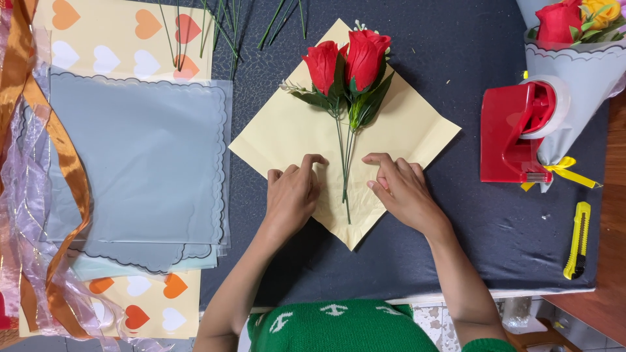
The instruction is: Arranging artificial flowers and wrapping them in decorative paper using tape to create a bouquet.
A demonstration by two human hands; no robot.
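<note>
Dark table (495, 221) | left hand (291, 193), right hand (402, 189): fingers spread flat on cream paper (417, 127) beside rose stems (344, 163)

Both forearms rose from the lower middle of the frame and converged toward its centre. The left hand (291, 194) lay palm down, knuckles bent, its index finger stretched up and rightward. The right hand (402, 189) sat just right of centre, palm down, fingers curled and pointing left, pressed flat.
</note>
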